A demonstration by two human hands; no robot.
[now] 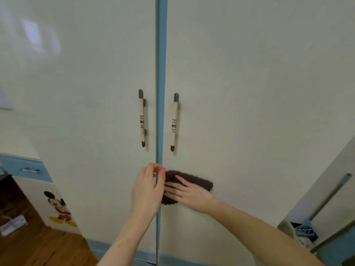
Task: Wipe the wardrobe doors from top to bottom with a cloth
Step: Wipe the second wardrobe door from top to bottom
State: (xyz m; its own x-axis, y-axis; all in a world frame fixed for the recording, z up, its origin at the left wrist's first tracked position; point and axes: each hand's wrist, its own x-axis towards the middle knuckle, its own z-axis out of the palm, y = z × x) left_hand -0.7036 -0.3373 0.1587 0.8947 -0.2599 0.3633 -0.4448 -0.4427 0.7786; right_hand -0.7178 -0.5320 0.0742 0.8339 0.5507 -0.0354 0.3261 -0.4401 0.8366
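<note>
A wood floor (38,248) runs along the foot of a cream wardrobe (249,93) with blue trim, at lower left. A white bundle (13,225), too blurred to identify, lies on the boards beside a low cabinet (48,198) bearing a cartoon mouse sticker (59,208). At lower right, a pale basket (288,228) sits by long-handled tools (330,196) leaning in the corner.

Taking the blue centre strip (161,73) as landmark: the door panels on both sides of it are flat and bare above the two handles (142,118), which jut out close on either side. Just below the handles, the left hand (148,191) covers the strip and the right hand (189,194) presses the dark cloth (199,182) right of it. Far lower right, leaning poles (330,196) and a basket (287,227) crowd the corner.
</note>
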